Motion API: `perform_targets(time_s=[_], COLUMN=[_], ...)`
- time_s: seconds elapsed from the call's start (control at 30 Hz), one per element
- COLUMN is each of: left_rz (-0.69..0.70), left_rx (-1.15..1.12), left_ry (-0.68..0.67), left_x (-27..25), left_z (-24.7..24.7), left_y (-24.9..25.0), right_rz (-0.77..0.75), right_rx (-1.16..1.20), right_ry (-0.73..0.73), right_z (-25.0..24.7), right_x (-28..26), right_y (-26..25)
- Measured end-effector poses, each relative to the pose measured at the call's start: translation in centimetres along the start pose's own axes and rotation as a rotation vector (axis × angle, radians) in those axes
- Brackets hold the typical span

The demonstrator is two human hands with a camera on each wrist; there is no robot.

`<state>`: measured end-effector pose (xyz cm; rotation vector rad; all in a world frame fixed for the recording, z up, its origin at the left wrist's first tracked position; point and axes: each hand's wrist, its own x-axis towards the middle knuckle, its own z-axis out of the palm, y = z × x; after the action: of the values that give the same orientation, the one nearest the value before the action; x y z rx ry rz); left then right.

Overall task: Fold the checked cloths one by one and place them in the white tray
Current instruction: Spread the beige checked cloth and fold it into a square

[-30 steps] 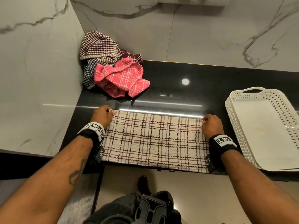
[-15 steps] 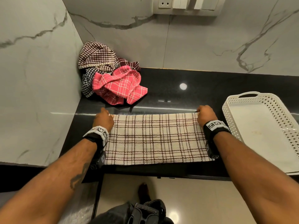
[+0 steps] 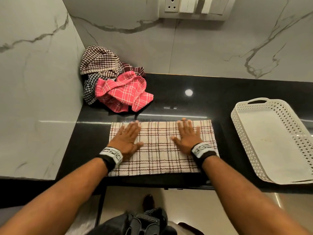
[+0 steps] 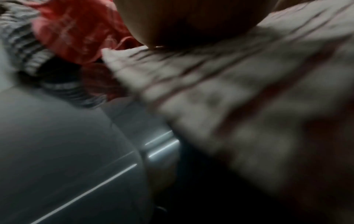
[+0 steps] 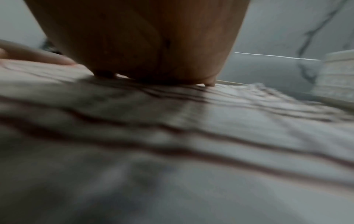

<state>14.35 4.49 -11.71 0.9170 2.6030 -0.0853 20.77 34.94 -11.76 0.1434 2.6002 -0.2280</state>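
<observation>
While both hands press flat — fingers straight — one cream checked cloth, one white tray waits.

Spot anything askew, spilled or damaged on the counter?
Nothing stands out. The cream cloth lies flat and roughly square to the counter edge under both flat hands, left and right. The tray holds nothing, with a faint mark on its floor. The pile in the corner is crumpled, simply unfolded.

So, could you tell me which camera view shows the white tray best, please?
The head view: the white tray shows almost whole on the black counter, nothing in it, right of the beige checked cloth. The right wrist view catches only a blurred bit of its wall; the left wrist view shows none.
</observation>
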Motion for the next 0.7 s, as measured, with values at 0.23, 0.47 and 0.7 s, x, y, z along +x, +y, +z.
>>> perform_targets(time_s=[0.23,0.47,0.7], left_rz=[-0.206,0.045,-0.25], left_rx=[0.006,0.033,-0.093], left_ry=[-0.035,-0.036,0.014], left_x=[-2.6,-0.6,-8.1], left_z=[-0.6,0.1,2.9], left_y=[-2.2,8.6,1.5], right_rz=[0.223,-0.211,0.151], right_rx=[0.005,0.007,0.07], right_ry=[0.046,0.008,0.001], right_z=[-1.0,2.6,2.8], right_x=[-2.6,-4.5,-7.8], right_y=[5.7,-6.4,6.5])
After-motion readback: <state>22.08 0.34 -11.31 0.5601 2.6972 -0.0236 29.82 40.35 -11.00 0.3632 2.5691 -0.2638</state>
